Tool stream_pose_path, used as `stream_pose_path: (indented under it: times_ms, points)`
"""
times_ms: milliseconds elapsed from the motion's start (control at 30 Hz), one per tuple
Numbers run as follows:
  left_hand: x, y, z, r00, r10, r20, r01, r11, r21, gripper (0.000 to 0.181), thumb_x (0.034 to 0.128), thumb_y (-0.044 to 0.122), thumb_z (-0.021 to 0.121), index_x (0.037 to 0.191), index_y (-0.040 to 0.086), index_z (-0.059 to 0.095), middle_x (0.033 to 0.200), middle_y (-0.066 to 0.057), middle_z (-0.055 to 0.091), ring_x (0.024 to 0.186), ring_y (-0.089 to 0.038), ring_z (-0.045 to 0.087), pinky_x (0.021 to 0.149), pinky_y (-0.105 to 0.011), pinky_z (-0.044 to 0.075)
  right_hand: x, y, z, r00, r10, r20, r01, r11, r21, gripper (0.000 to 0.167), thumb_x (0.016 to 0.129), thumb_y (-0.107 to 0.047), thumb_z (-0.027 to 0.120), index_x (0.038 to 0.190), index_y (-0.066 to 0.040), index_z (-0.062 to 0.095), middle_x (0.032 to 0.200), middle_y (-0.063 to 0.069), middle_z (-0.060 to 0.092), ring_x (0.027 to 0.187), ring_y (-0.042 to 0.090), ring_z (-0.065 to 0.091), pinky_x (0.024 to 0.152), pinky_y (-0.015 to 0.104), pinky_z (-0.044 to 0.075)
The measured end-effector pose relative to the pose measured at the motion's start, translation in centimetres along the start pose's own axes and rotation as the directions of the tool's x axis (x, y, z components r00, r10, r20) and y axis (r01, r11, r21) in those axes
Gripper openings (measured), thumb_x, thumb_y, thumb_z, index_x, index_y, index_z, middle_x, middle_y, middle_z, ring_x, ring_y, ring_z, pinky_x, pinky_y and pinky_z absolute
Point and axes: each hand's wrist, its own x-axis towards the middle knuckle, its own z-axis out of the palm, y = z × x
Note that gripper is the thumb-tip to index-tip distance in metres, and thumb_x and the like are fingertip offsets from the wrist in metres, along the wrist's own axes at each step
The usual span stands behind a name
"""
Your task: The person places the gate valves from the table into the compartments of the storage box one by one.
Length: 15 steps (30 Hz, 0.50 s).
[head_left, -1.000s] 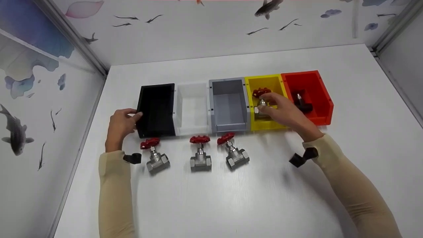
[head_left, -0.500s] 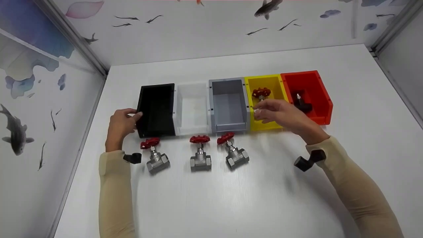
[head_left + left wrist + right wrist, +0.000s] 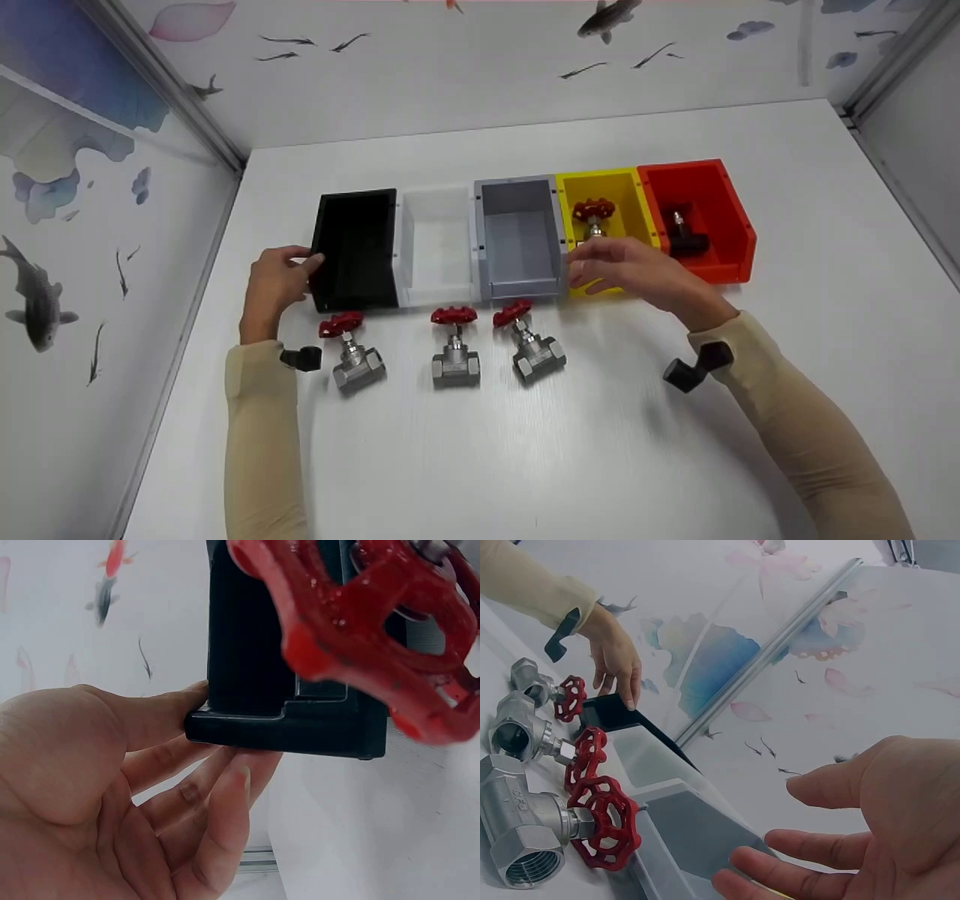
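My left hand (image 3: pixel 276 285) holds the left wall of the black bin (image 3: pixel 355 251) between thumb and fingers; in the left wrist view the fingers (image 3: pixel 225 817) curl against its outside. My right hand (image 3: pixel 637 274) hovers over the front of the yellow bin (image 3: pixel 645 195) with loosely extended fingers and nothing in them. Partly hidden behind it, a valve with a red handwheel (image 3: pixel 594 209) stands in that bin. Three similar valves lie in front of the bins: a left valve (image 3: pixel 358 366), a middle valve (image 3: pixel 456 367) and a right valve (image 3: pixel 538 357).
Between the black and yellow bins stand a white bin (image 3: pixel 439 247) and a grey bin (image 3: pixel 521 240), side by side. At the right end, a red bin (image 3: pixel 731 225) holds a dark T-shaped fitting (image 3: pixel 686 241) with a silver stem. Printed panels enclose the white table (image 3: pixel 525 465).
My right hand has let go of the valve in the yellow bin and drawn back toward the bin's front. My left hand has stayed at the black bin.
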Motion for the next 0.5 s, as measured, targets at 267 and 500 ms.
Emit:
stream_pose_path:
  times_ms: [267,500]
  points:
    - [0.0,0.1,-0.1,1.0,0.006,0.001,-0.006,1.0,0.008,0.046,0.1026,0.031,0.054,0.138,0.0,0.056,0.116,-0.026,0.067,0.079,-0.023,0.069,0.061,-0.021,0.053,0.5,0.3,0.8,0.999,-0.003,0.05,0.001,0.999,0.047,0.041,0.098,-0.028,0.063,0.125,0.003,0.059,0.122,0.017,0.058,0.115,0.04,0.057,0.1,0.043,0.05]
    - [0.0,0.1,-0.1,1.0,0.019,-0.012,-0.018,1.0,0.008,0.045,0.102,0.03,0.055,0.135,0.0,0.058,0.113,-0.027,0.068,0.082,-0.03,0.07,0.057,-0.02,0.05,0.9,1.0,1.4,0.992,-0.026,0.127,0.015,0.996,0.087,0.04,0.099,-0.023,0.06,0.126,0.006,0.056,0.126,0.029,0.055,0.119,0.045,0.056,0.1,0.05,0.048]
